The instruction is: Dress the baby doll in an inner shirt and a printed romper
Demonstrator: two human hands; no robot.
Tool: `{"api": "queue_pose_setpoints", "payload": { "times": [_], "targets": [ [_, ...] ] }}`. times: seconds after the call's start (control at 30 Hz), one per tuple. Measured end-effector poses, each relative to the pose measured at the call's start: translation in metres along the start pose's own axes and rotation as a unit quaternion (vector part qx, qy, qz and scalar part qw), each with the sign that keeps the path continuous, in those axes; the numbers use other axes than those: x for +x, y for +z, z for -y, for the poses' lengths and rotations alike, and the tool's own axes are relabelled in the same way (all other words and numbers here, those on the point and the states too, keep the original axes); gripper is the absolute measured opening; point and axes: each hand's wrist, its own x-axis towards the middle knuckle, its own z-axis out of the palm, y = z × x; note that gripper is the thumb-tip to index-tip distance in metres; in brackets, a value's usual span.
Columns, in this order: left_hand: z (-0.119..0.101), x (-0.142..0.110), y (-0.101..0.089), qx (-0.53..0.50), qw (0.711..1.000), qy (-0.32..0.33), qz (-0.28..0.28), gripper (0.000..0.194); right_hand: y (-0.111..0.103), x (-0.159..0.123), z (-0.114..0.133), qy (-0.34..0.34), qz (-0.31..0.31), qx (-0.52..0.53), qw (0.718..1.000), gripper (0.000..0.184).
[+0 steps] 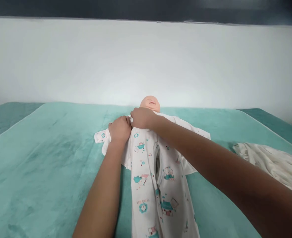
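On the green sheet (pixel 49 158), a white shirt (pixel 101 136) sleeve pokes out beside your left hand (pixel 120 130), which curls over with fingertips hidden, so its grip can't be told. Next, the printed pants (pixel 144 165) lie lengthwise over the shirt, below the doll (pixel 150 101); they should feel light, soft and floppy, best held by the top corner, where your right hand (pixel 143 118) appears pinched closed.

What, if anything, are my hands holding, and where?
Your left hand and right hand appear to pinch the white printed baby pants at their upper-left edge, near the doll's head; the exact grip is hidden.
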Motion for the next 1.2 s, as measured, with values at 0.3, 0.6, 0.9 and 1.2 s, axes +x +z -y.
{"api": "queue_pose_setpoints", "payload": {
  "times": [0.3, 0.6, 0.9, 1.2],
  "targets": [
    [0.005, 0.001, -0.001, 0.008, 1.0, -0.006, 0.013, 0.037, 0.008, 0.031, -0.006, 0.011, 0.117, -0.003, 0.993, 0.03],
    [0.011, 0.003, -0.004, 0.007, 1.0, -0.023, -0.02, 0.043, -0.02, -0.007, -0.031, 0.012, 0.074, -0.019, 0.997, 0.038],
    [0.029, 0.012, -0.014, -0.035, 0.992, -0.075, 0.096, 0.032, -0.038, -0.037, -0.052, 0.074, -0.003, -0.015, 0.997, 0.037],
    [0.043, 0.013, -0.018, -0.052, 0.986, -0.06, 0.149, 0.026, -0.033, -0.036, -0.05, 0.07, 0.004, -0.012, 0.997, 0.042]
  ]
}}
